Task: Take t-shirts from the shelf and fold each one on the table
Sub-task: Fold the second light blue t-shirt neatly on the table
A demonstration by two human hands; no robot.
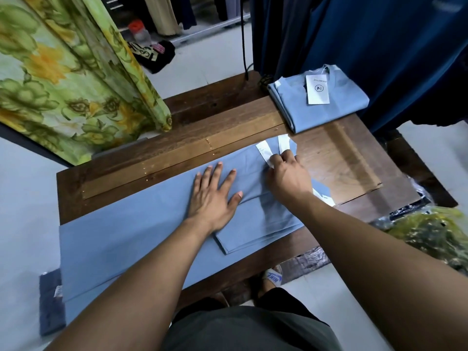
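two hands work a light blue t-shirt [131, 239] spread on the wooden table [336, 158]: left hand [215, 193] presses flat with fingers straight, right hand [286, 173] pinches its white-trimmed end. a folded t-shirt [329, 110] lies at the far corner.

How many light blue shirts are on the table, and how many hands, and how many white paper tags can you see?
Light blue shirts: 2, one being folded, one folded stack
Hands: 2, left hand flat, right hand pinching
White paper tags: 1, on the folded stack
Total: 5
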